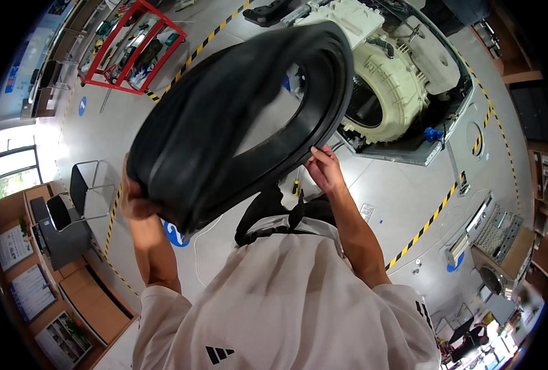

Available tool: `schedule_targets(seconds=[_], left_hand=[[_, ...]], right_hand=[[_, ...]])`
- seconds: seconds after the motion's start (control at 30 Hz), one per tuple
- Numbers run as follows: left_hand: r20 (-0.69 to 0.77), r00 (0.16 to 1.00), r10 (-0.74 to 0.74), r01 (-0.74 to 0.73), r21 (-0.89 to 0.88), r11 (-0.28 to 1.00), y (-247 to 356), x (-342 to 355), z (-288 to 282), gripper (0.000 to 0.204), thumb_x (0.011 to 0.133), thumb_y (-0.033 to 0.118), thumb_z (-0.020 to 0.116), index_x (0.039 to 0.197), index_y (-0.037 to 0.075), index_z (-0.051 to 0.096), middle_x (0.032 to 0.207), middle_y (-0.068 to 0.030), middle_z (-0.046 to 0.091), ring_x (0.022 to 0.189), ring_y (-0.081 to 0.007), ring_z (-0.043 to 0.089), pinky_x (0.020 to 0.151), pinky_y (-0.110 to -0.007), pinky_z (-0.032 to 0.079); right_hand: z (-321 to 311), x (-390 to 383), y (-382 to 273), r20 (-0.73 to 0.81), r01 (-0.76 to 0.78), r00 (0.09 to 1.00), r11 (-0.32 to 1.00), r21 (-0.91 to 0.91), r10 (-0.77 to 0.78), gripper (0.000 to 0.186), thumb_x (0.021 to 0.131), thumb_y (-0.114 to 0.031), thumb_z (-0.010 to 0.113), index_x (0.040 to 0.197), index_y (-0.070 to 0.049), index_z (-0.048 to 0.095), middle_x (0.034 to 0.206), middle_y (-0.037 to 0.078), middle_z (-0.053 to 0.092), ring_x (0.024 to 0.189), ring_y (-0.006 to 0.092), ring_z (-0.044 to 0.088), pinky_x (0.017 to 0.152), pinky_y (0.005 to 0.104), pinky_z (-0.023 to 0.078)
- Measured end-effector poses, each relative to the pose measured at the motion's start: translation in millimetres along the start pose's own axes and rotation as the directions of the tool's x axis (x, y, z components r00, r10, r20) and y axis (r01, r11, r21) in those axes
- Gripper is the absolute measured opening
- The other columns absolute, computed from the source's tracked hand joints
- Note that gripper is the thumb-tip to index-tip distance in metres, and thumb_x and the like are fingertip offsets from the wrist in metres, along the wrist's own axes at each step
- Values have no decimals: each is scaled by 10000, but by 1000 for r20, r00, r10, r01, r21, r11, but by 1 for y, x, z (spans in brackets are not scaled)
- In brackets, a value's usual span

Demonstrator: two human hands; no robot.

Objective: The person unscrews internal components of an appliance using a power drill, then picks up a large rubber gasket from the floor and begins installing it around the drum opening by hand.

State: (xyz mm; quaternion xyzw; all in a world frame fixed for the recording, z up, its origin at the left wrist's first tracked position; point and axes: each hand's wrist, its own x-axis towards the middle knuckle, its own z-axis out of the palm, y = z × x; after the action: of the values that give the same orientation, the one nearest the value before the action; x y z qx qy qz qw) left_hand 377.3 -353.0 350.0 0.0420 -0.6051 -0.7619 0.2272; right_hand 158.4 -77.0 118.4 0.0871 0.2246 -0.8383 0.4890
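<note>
Between my hands is a large black rubber door gasket, a wide ring with a folded rim, raised above the floor. My left hand grips its lower left side; the fingers are partly hidden behind the rubber and a little blurred. On the right, my right hand pinches the lower right rim between thumb and fingers. Just beyond the gasket lies an opened washing machine, its cream plastic tub showing a round dark mouth. A blue part sits on the machine's near edge.
A red tool cart stands at the far left. A screwdriver with a yellow and black handle is on the floor by my legs. Black-and-yellow tape marks the floor. A black chair is at left; a white appliance panel lies right.
</note>
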Motion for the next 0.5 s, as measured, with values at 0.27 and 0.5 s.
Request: schedule_targets(seconds=[0.27, 0.5], left_hand=[[276, 961, 28, -182, 549, 816, 25, 13, 65, 255, 377, 77, 517, 618, -3, 491, 597, -124, 460, 544, -247, 438, 514, -319, 320], [399, 912, -99, -134, 516, 846, 27, 30, 40, 214, 346, 63, 492, 538, -8, 431, 530, -101, 323, 456, -270, 324, 446, -337, 228]], right_hand=[[32, 6, -17, -315, -116, 946, 989, -90, 82, 296, 811, -62, 615, 1091, -20, 527, 1152, 111, 530, 1056, 236, 513, 932, 393, 406], [27, 11, -34, -326, -69, 945, 987, -144, 19, 319, 781, -2, 608, 1090, -7, 527, 1124, 121, 550, 1045, 248, 521, 948, 399, 399]])
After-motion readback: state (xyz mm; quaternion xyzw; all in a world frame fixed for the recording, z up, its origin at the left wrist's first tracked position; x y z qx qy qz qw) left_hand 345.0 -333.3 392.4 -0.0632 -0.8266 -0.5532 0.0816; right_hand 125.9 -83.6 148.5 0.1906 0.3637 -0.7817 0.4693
